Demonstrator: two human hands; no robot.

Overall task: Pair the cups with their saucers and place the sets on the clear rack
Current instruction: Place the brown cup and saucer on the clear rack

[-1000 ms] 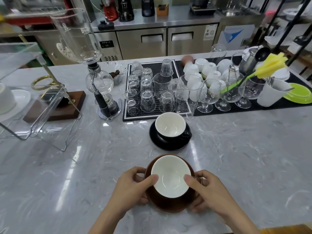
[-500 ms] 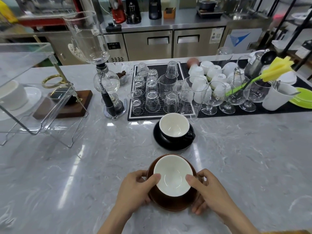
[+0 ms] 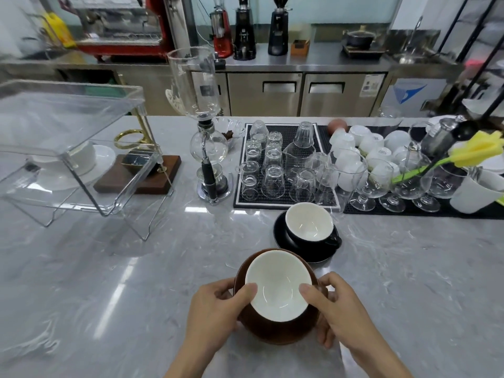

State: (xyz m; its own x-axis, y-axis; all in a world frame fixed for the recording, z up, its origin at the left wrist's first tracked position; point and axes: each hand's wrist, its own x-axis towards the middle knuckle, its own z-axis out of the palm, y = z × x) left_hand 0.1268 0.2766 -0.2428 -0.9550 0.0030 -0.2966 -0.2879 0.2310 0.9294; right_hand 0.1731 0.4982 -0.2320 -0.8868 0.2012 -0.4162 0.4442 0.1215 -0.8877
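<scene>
While the view has tipped up since a second ago, so that more of the back counter shows and everything on the marble sits lower, the layout itself reads unchanged to me. At far left the clear rack (image 3: 81,148) stands on the grey marble counter (image 3: 136,282), and on its lower level a white cup (image 3: 81,156) rests on a white saucer (image 3: 103,162). Just right of the rack I see a wooden base (image 3: 141,181) with a brass ring, then the glass siphon brewer (image 3: 204,126). Next comes the black mat (image 3: 272,203) crowded with upturned glasses.

Near the bottom centre, my left hand (image 3: 215,315) is closed on the left rim of the brown saucer (image 3: 275,334), thumb pressed over the lip of the brown cup (image 3: 278,287) with its white inside. The cup sits on that saucer, and the pair looks lifted slightly towards me compared with half a second back, though I cannot tell if it has left the counter. My right hand (image 3: 343,312) clamps the opposite side the same way, thumb on the cup's rim, fingers under the saucer edge.

Just beyond, the black cup (image 3: 311,225) sits on its black saucer (image 3: 289,246) as before, handle to the right. At far right stand stemmed glasses (image 3: 373,184) and a white mug (image 3: 474,192).
</scene>
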